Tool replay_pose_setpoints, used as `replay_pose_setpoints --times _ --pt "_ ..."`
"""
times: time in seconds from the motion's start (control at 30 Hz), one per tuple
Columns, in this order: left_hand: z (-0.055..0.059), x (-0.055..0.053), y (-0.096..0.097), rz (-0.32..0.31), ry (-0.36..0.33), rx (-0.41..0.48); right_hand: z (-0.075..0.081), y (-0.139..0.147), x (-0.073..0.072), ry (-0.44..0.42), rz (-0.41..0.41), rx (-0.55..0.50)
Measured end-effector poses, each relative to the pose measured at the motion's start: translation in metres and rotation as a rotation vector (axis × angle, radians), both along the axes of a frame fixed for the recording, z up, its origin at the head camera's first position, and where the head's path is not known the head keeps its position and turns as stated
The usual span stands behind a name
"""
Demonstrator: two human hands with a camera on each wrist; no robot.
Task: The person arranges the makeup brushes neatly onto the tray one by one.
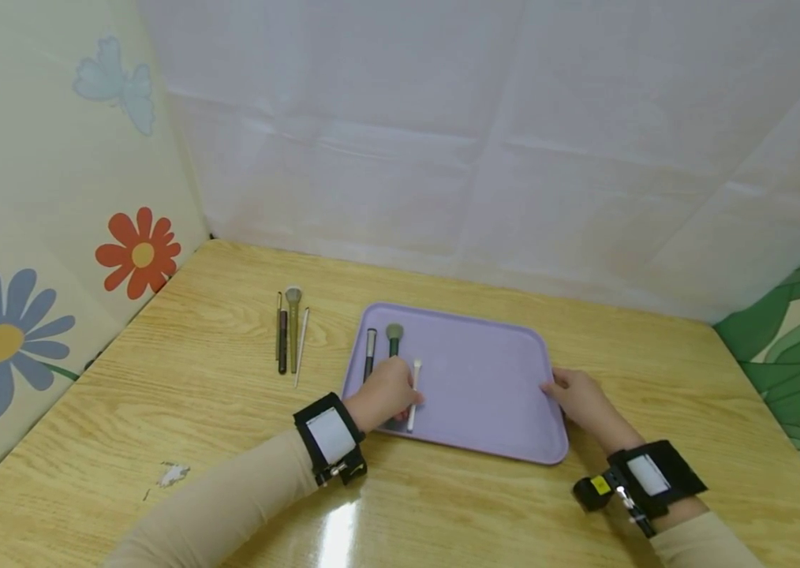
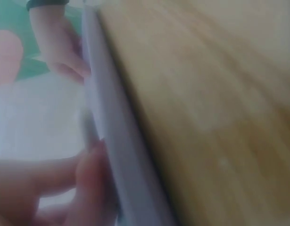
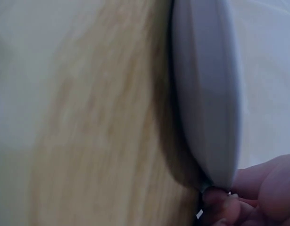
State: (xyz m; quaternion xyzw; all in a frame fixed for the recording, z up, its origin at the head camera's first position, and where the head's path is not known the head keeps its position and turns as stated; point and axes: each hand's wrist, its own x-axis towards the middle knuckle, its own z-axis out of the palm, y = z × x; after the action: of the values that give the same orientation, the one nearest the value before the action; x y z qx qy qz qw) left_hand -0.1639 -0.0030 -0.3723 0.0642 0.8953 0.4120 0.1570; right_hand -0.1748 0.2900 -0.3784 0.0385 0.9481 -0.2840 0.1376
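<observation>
A lilac tray (image 1: 485, 379) lies on the wooden table. My left hand (image 1: 387, 388) is over its left part, thumb and fingertips pinching a slim white makeup brush (image 1: 415, 379) close to the tray floor. Left of that brush, a green makeup brush (image 1: 394, 333) and a dark-handled brush with a silvery upper part (image 1: 370, 347) lie in the tray, their lower ends hidden by the hand. My right hand (image 1: 588, 398) grips the tray's right edge, thumb on the rim; in the right wrist view its curled fingers (image 3: 225, 209) reach under that edge.
Left of the tray, several brushes lie side by side on the table (image 1: 229, 442): a dark one (image 1: 282, 343), a tan one with a round head (image 1: 293, 331), a thin white one (image 1: 302, 347) and a thin dark one. A white sheet (image 1: 442, 158) hangs behind.
</observation>
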Motion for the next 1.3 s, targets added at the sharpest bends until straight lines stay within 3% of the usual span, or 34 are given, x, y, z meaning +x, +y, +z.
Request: replay_pose_setpoints --times 0.37,0.6,0.97,1.1,1.3 --pt "-0.002 0.0 0.004 -0.072 0.055 -0.005 -0.001 0.001 -0.002 0.001 -0.001 0.01" --pt "-0.002 0.001 0.008 -0.075 0.093 -0.073 -0.001 0.001 -0.003 -0.009 -0.016 0.009" --pt "-0.003 0.002 0.011 -0.047 0.085 -0.163 -0.001 0.0 -0.003 -0.019 -0.035 0.017" --pt "-0.004 0.003 0.01 -0.052 0.089 -0.153 -0.002 0.001 -0.003 -0.015 -0.025 0.012" --pt "-0.003 0.005 0.003 -0.027 0.087 -0.067 -0.001 0.0 -0.002 -0.015 -0.021 0.008"
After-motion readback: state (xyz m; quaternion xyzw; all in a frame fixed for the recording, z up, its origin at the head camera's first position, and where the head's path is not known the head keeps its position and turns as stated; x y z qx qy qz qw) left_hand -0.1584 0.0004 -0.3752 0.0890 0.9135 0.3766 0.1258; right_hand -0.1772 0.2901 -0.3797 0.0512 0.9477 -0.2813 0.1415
